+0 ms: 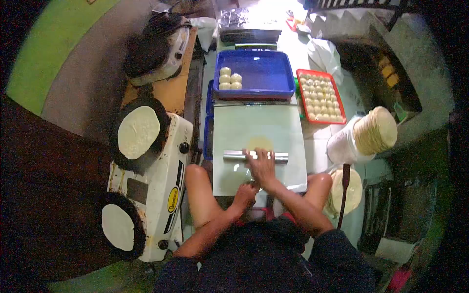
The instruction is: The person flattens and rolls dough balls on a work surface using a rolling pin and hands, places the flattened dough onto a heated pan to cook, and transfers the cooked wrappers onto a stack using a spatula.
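My right hand (262, 168) lies over the middle of a metal rolling pin (234, 155), its fingers bent across the top. Just beyond the pin is a thin, pale yellow round of dough (259, 142), partly covered by the pin and my fingers. Both rest on a pale, smooth board (254, 119) between my knees. My left hand (245, 195) is closed at the board's near edge, close to my right wrist. Whatever its fingers may hold is hidden.
Flatbreads (138, 133) lie on two dark griddles of a white stove (178, 161) at left. Behind the board stands a blue tray (259, 73) with several dough balls. A red tray (337, 117) of dough balls and stacked flatbreads (376, 132) are at right.
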Demonstrator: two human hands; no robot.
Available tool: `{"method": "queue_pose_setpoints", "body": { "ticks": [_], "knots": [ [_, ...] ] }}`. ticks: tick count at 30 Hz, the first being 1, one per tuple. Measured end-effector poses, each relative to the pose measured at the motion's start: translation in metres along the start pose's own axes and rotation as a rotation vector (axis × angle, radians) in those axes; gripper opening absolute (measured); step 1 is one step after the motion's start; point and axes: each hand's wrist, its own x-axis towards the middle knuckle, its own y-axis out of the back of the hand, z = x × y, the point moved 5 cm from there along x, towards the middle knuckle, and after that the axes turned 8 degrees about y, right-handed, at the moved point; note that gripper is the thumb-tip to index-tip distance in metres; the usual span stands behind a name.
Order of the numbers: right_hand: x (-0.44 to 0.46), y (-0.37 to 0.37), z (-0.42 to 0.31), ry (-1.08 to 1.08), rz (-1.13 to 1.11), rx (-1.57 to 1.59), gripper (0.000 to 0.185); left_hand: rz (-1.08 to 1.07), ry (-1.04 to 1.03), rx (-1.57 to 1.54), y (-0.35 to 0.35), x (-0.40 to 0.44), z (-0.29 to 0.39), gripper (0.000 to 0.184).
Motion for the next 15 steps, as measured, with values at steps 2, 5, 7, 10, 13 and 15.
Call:
{"method": "queue_pose_setpoints", "body": {
  "ticks": [2, 5, 7, 10, 13, 15],
  "knots": [
    [0.007, 0.011, -0.002, -0.036, -0.070, 0.034, 0.068, -0.024, 0.006, -0.016, 0.018, 0.003, 0.011, 0.018],
    [0.059, 0.009, 0.023, -0.178, -0.089, 0.053, 0.061, -0.036, -0.003, -0.079, 0.027, -0.001, 0.017, 0.016],
    [0.061, -0.002, 0.028, -0.213, -0.075, 0.067, 0.057, -0.051, -0.006, -0.063, 0.031, 0.002, 0.017, 0.016],
    [0.029, -0.006, 0.017, -0.252, -0.091, 0.234, 0.051, -0.024, -0.003, -0.076, 0.037, 0.003, 0.019, 0.015],
    [0.036, -0.002, 0.033, -0.305, 0.066, 0.289, 0.056, 0.026, -0.031, -0.076, 0.032, -0.001, 0.018, 0.016],
    [0.040, -0.002, 0.040, -0.384, 0.076, 0.464, 0.062, 0.008, -0.057, -0.071, 0.034, -0.002, 0.018, 0.016]
  ]
}}
